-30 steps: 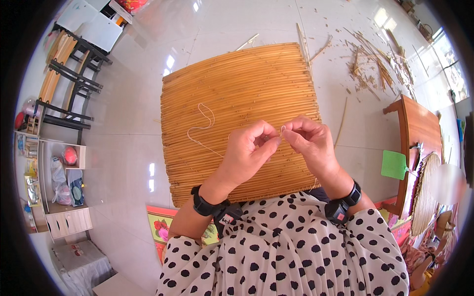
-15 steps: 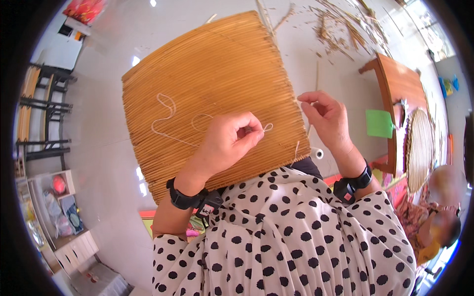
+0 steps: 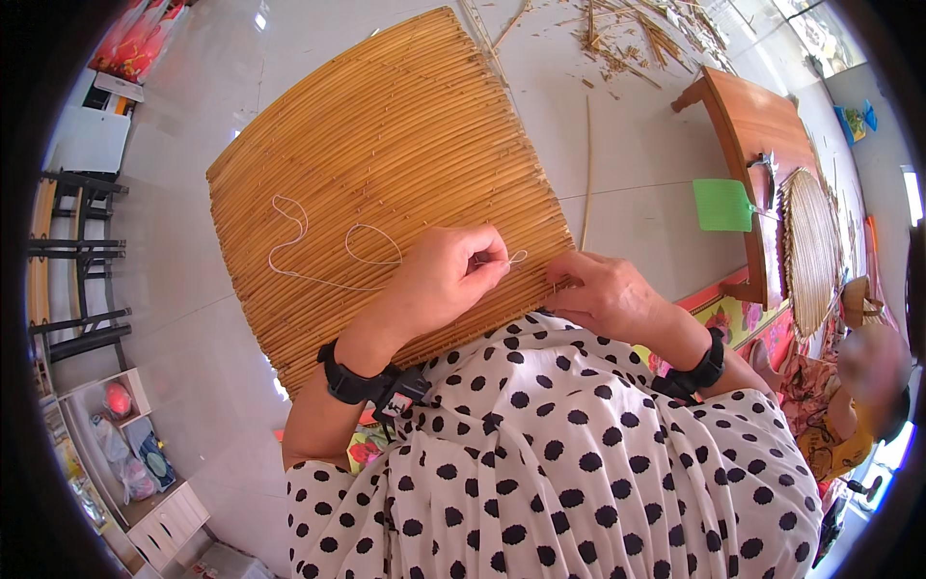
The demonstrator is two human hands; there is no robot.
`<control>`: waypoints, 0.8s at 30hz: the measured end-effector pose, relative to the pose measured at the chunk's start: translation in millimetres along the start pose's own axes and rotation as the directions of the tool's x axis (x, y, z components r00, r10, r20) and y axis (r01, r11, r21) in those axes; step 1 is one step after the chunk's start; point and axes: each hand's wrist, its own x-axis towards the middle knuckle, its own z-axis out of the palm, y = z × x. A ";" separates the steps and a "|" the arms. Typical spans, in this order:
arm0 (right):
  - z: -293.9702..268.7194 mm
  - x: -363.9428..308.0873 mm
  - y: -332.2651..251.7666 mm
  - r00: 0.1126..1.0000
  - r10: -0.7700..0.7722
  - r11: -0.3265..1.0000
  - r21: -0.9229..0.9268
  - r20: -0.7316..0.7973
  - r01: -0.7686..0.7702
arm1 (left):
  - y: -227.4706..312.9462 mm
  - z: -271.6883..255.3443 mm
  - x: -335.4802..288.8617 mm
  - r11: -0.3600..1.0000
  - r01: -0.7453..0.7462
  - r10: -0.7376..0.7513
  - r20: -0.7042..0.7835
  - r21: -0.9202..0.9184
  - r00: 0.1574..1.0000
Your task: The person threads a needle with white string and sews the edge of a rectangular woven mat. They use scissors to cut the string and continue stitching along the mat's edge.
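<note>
Across my lap lies a mat of thin brown stalks (image 3: pixel 386 145) stitched side by side. My left hand (image 3: pixel 453 275) rests over its near part, thumb and forefinger pinching a white thread (image 3: pixel 306 278). A small loop of that thread sticks out past the fingertips, and the rest trails in curves over the mat to the left. My right hand (image 3: pixel 608 294) is at the mat's near right corner, its fingers closed together at the edge. A short pale strand shows by those fingertips; what they grip is too small to make out.
To the right stands a wooden bench (image 3: pixel 762 125) with a green fly swatter (image 3: pixel 723 205) by it, and a round stalk mat (image 3: pixel 810 251) leans there. Loose stalks (image 3: pixel 637 39) litter the floor at the far right. Another person (image 3: pixel 839 415) sits at the right rim.
My right hand has come down and left from beside the mat to its near right corner, its fingers closing there. My left hand keeps its pinch on the thread. The view has shifted slightly.
</note>
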 end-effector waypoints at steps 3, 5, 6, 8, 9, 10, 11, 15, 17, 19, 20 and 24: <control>-0.1 0.8 3.8 0.994 0.094 0.980 0.181 -0.051 -0.084 | -1.9 2.1 -1.8 0.999 -0.044 0.045 -0.024 0.005 0.999; -4.5 2.0 7.0 0.983 0.168 0.952 0.271 -0.073 -0.143 | -5.0 4.1 -2.0 0.998 -0.059 0.059 -0.026 0.013 0.998; -11.0 4.0 4.9 0.977 0.199 0.944 0.283 -0.071 -0.172 | -6.7 5.1 -2.2 0.999 -0.048 0.049 -0.017 0.014 0.999; -21.1 7.3 -1.0 0.962 0.270 0.921 0.302 -0.044 -0.245 | -6.5 6.5 -3.0 1.000 -0.030 0.030 0.005 -0.003 1.000; -25.6 8.4 -4.2 0.951 0.310 0.906 0.308 -0.019 -0.289 | -4.9 8.0 -3.2 1.000 -0.022 0.023 0.017 -0.020 1.000; -27.8 8.8 -5.9 0.938 0.348 0.890 0.314 0.005 -0.332 | -3.5 9.1 -3.0 0.999 -0.014 0.016 0.030 -0.037 0.999; -26.6 8.3 -5.3 0.926 0.377 0.867 0.351 0.001 -0.354 | -2.1 9.7 -2.5 0.998 -0.014 0.016 0.035 -0.061 0.999; -13.4 4.1 -2.2 0.860 0.510 0.730 0.535 -0.014 -0.425 | -0.4 12.8 -0.5 0.982 -0.004 0.011 0.035 -0.186 0.999; -6.6 3.4 -0.8 0.843 0.537 0.686 0.601 -0.037 -0.410 | 2.4 12.5 1.0 0.970 0.012 -0.004 0.033 -0.243 0.999; 0.8 3.3 2.0 0.851 0.519 0.690 0.628 -0.082 -0.360 | 8.3 10.2 2.9 0.959 0.039 -0.026 0.047 -0.281 0.999; 1.3 4.7 1.3 0.852 0.516 0.699 0.618 -0.087 -0.360 | 9.6 10.0 3.8 0.956 0.028 -0.015 0.047 -0.291 0.999; 0.4 13.5 -4.6 0.864 0.490 0.761 0.540 -0.115 -0.359 | 13.3 10.1 6.8 0.960 -0.003 0.021 0.060 -0.280 0.998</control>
